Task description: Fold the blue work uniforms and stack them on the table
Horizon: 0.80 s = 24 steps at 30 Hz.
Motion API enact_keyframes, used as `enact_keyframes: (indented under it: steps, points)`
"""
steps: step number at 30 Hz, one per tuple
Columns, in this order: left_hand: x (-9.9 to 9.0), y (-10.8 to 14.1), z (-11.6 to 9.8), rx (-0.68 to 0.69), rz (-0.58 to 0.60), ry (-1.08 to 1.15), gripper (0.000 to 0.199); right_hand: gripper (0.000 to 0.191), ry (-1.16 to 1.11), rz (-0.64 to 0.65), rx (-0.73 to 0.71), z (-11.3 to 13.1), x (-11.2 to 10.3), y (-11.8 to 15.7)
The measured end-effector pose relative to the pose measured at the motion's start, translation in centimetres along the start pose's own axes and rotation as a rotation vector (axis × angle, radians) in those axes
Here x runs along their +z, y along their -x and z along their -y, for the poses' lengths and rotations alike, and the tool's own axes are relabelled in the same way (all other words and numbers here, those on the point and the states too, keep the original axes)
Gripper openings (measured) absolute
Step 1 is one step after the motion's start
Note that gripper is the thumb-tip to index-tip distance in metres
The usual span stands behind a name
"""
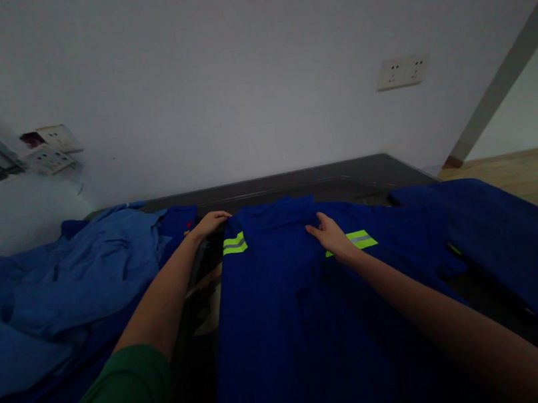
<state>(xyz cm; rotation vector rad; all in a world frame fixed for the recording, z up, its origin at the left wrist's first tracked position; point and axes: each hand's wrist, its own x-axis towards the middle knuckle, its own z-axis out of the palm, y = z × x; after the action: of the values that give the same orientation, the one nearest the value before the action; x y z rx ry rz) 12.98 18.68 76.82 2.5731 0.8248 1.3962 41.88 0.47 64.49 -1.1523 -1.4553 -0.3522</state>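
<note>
A dark blue work jacket (pixel 266 283) with yellow-green and silver reflective strips lies spread in front of me, its left side folded inward. My left hand (pixel 212 223) is at the far left corner of the fold, the fingertips closed on the fabric's edge. Over the upper middle of the jacket is my right hand (pixel 331 236), beside the right reflective strip (pixel 362 239). Its thumb and forefinger are apart, and the other fingers are partly hidden. The jacket's near part fades into shadow.
Lighter blue garments (pixel 84 283) are heaped at the left. Another folded blue garment (pixel 518 245) lies at the right. The dark glossy table (pixel 267 187) meets a pale wall with a double socket (pixel 402 72); more sockets (pixel 52 150) are at the left corner.
</note>
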Motion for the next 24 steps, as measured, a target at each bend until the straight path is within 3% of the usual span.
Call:
enact_keyframes:
  steps: [5, 10, 12, 16, 20, 24]
  points:
    - [2.0, -0.9, 0.2, -0.005, -0.092, -0.180, 0.020, 0.052, -0.043, 0.006, 0.180, -0.1, -0.5, 1.5]
    - [3.4, 0.2, -0.9, 0.036, -0.227, -0.349, 0.024, 0.077, -0.271, 0.117, 0.091, 0.5, -1.3, 4.2]
    - [4.2, 0.9, -1.7, 0.111, -0.252, -0.423, 0.025, 0.075, -0.268, 0.179, 0.054, 1.4, -1.8, 5.4]
    - [6.3, 1.8, -2.8, 0.253, -0.193, -0.557, 0.027, 0.060, -0.209, 0.326, 0.043, 3.2, -2.9, 7.0]
    - [7.8, 1.7, -2.5, 0.215, -0.213, -0.604, 0.030, 0.062, -0.381, 0.517, 0.138, 4.2, -3.3, 7.5]
    - [8.3, 1.2, -1.4, 0.235, -0.257, -0.633, 0.038, 0.053, -0.529, 0.554, 0.243, 4.5, -3.2, 8.1]
